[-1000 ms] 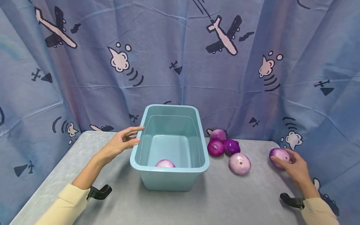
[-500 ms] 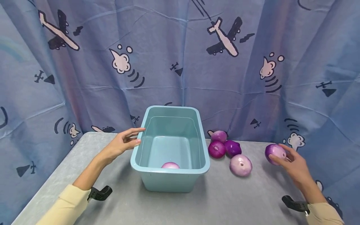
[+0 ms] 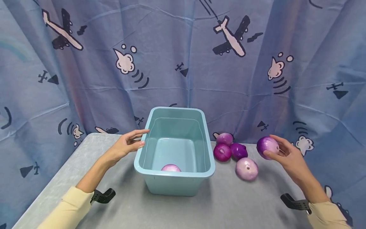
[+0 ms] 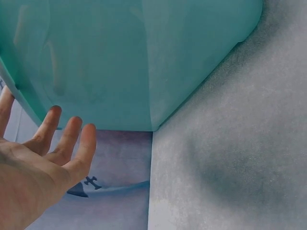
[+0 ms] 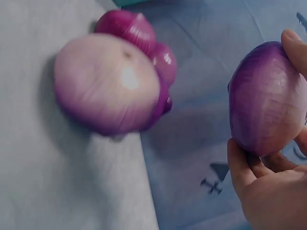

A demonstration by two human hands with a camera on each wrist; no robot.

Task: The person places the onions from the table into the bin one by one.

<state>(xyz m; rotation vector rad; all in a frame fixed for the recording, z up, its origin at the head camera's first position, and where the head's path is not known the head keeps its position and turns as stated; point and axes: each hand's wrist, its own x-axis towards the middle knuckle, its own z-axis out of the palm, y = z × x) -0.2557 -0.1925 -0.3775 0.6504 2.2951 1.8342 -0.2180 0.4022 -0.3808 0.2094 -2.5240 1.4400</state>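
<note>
On table: teal bin (image 3: pixel 174 178) holds one pale onion (image 3: pixel 170 168) | left hand (image 3: pixel 125 146) loose-fingered at rim | right hand (image 3: pixel 288 157) grips purple onion (image 3: pixel 267 145)

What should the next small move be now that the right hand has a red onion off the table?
Probably carry the red onion leftward over the teal bin and release it there. The right hand grips it clear of the table, one onion in the bin already lies inside, and the left hand rests open at the bin's rim, seemingly steadying it.
</note>
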